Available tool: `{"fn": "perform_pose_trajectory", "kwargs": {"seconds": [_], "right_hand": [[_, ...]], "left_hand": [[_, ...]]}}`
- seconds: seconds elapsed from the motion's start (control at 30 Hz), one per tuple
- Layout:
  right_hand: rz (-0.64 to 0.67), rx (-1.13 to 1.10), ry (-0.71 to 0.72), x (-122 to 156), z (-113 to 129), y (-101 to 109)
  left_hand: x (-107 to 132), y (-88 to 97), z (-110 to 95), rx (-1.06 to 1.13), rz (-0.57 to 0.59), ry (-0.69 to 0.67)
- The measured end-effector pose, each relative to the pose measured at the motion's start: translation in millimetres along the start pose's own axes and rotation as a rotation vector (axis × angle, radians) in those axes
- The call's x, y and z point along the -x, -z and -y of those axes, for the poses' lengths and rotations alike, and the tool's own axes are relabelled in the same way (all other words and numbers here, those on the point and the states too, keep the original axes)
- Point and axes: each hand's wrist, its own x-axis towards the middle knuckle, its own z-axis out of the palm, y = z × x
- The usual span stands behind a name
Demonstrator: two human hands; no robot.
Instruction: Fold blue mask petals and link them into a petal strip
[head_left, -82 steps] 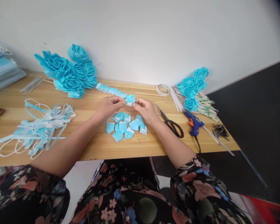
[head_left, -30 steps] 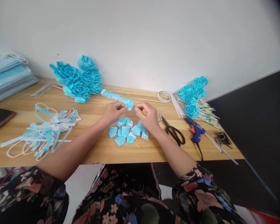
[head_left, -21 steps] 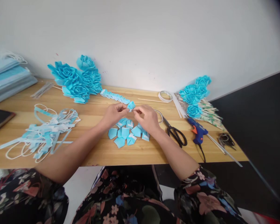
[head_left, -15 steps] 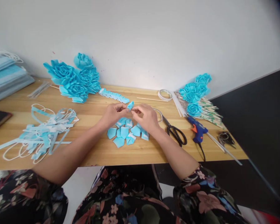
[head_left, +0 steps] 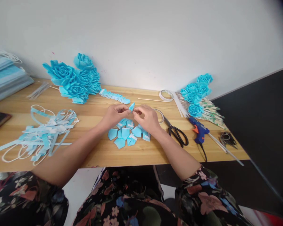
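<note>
A small folded blue petal [head_left: 131,107] is pinched between my left hand [head_left: 116,115] and my right hand [head_left: 147,118], above the middle of the table. Fingertips of both hands press on its two sides, and its point sticks up between them. Just below my hands lies a loose pile of folded blue petals [head_left: 125,133], some with white strips on them. Behind my hands an overlapping row of folded petals [head_left: 114,96] lies on the wooden table [head_left: 94,157]. My right forearm passes close to black-handled scissors [head_left: 178,135] and a tape roll [head_left: 160,115].
Blue flowers [head_left: 73,78] stand at the back left, smaller blue flowers [head_left: 195,94] at the back right. Cut strips and ear loops [head_left: 47,131] lie at left, near a stack of masks [head_left: 9,78]. A blue glue gun [head_left: 199,130] and pliers-like tool [head_left: 227,138] lie at right.
Both hands keep their pinch on the petal, with barely any finger movement. The whole view has shifted very slightly.
</note>
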Motion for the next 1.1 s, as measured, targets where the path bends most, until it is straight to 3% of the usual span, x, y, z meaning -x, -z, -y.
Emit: {"fn": "perform_pose_trajectory", "kwargs": {"seconds": [1.1], "right_hand": [[0.001, -0.041, -0.047, -0.5, -4.2, 0.0]], "left_hand": [[-1.5, 2.6, -3.3, 0.077, -0.012, 0.099]]}}
